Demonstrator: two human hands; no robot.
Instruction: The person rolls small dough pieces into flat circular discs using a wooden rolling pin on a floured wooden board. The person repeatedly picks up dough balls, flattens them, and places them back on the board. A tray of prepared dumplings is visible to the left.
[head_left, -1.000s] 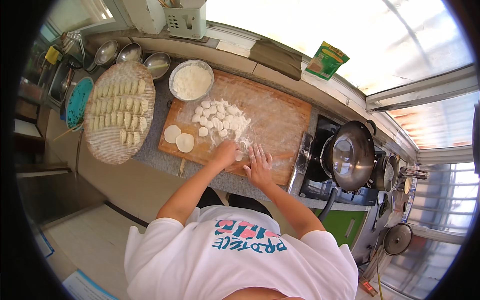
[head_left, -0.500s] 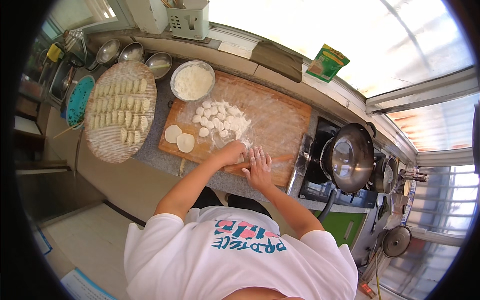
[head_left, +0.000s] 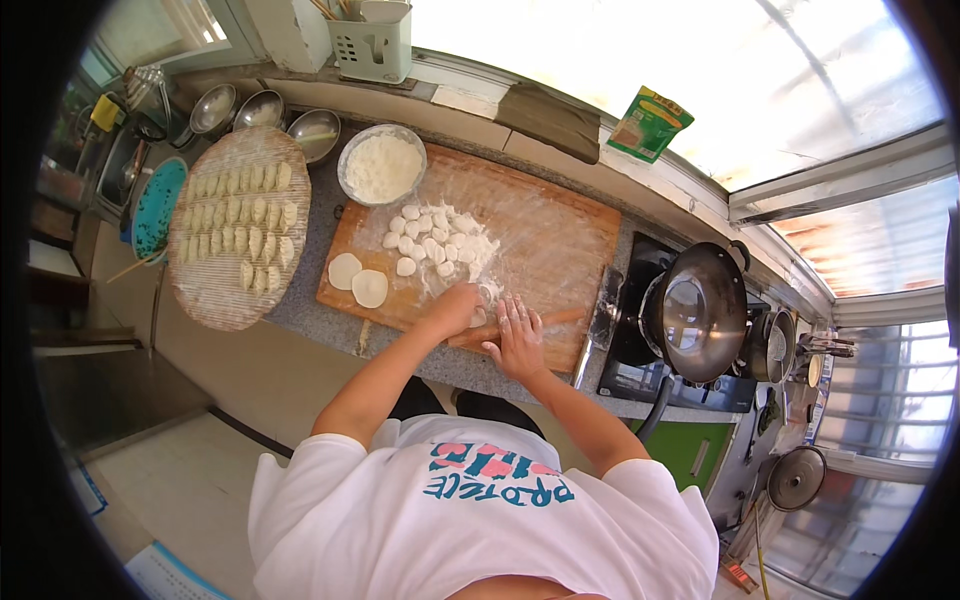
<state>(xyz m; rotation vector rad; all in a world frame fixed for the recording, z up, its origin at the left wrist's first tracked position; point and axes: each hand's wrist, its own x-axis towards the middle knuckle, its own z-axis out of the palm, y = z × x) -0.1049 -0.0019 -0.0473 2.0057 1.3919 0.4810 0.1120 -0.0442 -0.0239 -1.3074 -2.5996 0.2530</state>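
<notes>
Fingers of our right hand [head_left: 520,338] lay flat and spread on the rolling pin [head_left: 545,320], whose long axis ran left-right along the board [head_left: 560,230]. Our left hand [head_left: 455,308] curled on a dough piece [head_left: 478,318], just beside.

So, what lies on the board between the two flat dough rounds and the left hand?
In the head view, only bare floury wooden board lies between the flat rounds and the left hand; the dough lumps sit further back.
</notes>
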